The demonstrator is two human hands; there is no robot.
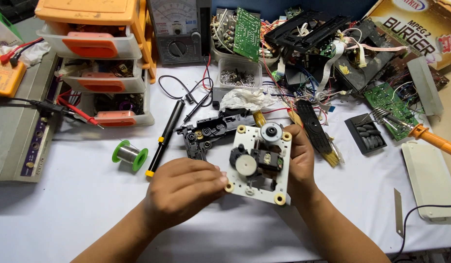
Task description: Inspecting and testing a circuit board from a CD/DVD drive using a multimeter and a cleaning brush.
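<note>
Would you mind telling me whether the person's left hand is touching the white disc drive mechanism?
Touching. The head view shows the left hand's fingertips pressed against the lower left edge of the white disc drive mechanism.

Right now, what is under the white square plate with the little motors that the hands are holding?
Under the white mechanism plate, only the white table cover shows around its edges. The left hand and right hand grip its sides. Directly beneath is hidden.
</note>
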